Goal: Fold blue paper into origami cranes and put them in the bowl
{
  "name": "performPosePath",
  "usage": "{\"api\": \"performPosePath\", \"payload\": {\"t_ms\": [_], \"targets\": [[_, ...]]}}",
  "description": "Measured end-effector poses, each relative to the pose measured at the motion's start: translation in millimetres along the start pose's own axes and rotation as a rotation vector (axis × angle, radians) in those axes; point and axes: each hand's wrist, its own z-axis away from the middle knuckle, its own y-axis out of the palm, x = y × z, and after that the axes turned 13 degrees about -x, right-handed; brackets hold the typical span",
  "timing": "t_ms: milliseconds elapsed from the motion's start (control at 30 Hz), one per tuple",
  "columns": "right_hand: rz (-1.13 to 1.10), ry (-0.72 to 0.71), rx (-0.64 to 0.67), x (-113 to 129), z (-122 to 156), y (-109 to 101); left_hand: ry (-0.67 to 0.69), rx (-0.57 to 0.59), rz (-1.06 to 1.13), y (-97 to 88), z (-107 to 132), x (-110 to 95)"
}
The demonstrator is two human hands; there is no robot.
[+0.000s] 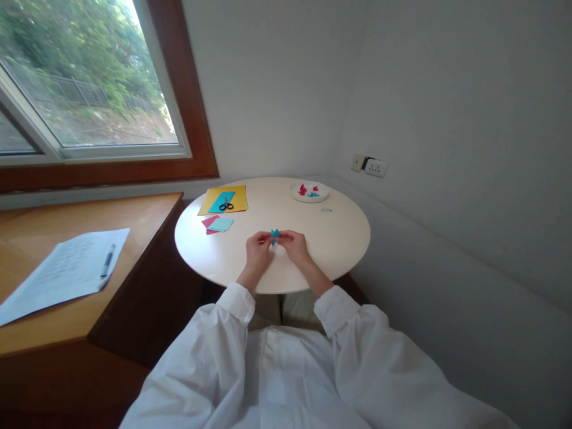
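Home or office corner (355,89): wood-framed window (102,77), round table (272,205), wooden desk (138,217), socket (376,168).

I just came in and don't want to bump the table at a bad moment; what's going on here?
A person's left hand and right hand hold a small folded blue paper piece between their fingertips over the round table. Beyond, to the right, red and blue pieces lie on a white plate. To the left, scissors rest on coloured sheets, with smaller paper squares nearer the person.
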Motion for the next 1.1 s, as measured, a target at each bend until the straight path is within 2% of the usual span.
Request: {"api": "performPosePath", "payload": {"t_ms": [267,567,833,1100], "targets": [[0.024,-0.044,-0.005,1.9,1.7,0.3,0.059,-0.017,-0.080,0.2,-0.5,3.6],[0.008,-0.042,-0.025,2.3,3.7,1.8,0.115,-0.045,-0.099,-2.6,-1.0,-2.3],[0.025,-0.033,-0.046,6.1,2.3,0.5,0.030,0.009,-0.019,-2.5,2.0,-7.9],[0.067,-0.059,-0.063,9.3,2.2,-0.5,-0.095,-0.009,0.064,-3.0,1.2,-12.3]]}}
